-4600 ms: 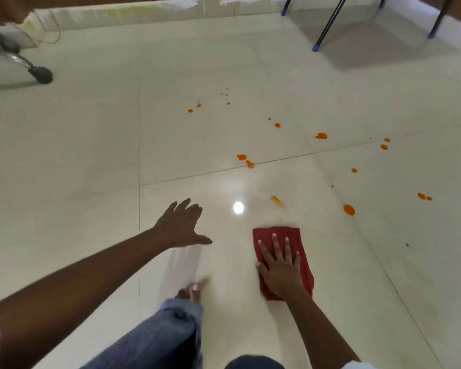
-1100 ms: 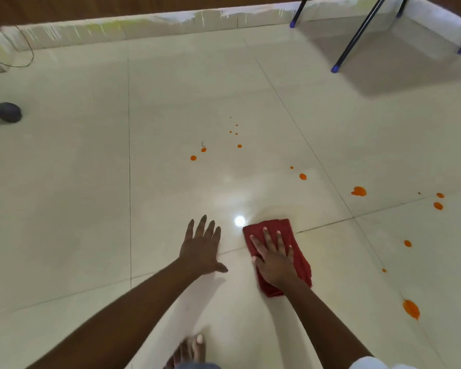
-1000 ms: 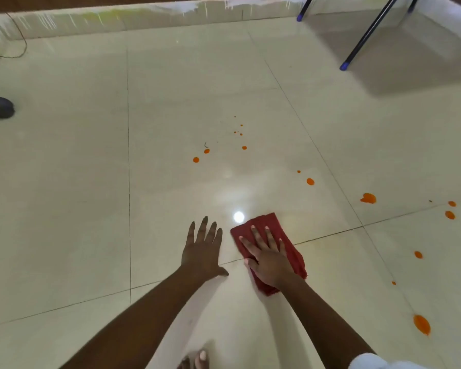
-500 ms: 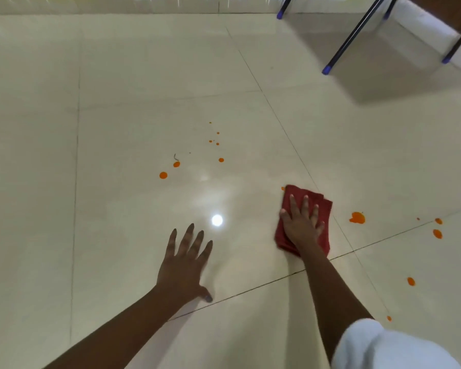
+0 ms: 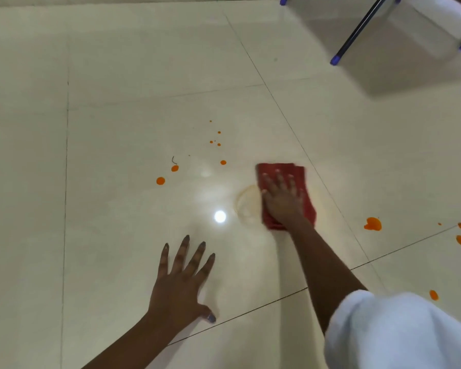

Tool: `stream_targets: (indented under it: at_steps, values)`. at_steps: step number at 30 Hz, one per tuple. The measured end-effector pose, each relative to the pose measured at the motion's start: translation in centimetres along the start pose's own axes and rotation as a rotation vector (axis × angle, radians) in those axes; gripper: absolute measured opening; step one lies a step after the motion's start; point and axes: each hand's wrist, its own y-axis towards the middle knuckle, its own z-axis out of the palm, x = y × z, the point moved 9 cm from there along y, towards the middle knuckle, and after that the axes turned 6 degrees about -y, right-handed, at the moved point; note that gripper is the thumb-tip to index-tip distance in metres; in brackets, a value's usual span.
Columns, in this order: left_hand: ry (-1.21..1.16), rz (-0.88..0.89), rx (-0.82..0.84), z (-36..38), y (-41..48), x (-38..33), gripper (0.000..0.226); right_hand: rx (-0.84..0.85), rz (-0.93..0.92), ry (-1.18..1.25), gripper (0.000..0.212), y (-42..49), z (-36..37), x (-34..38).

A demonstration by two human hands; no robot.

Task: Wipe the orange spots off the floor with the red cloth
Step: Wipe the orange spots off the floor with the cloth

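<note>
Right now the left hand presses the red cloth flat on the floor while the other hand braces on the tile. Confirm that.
Not quite: the head view shows the right hand pressing the red cloth flat on the floor, and the left hand is the one braced, fingers spread, on the tile.

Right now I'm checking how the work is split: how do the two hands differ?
The right hand presses flat on the red cloth, reaching farther out; the left hand rests on bare floor, nearer the person. The right hand's fingers lie closer together; the left hand's are spread wide. Both are palm-down with open fingers.
</note>
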Motion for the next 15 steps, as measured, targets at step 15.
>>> stream_targets:
  at_steps: [15]
  values:
    - [0.061, -0.320, -0.069, -4.4, 1.2, 9.8, 0.136, -0.075, -0.215, -0.050, 0.049, 0.8, 1.2, 10.8]
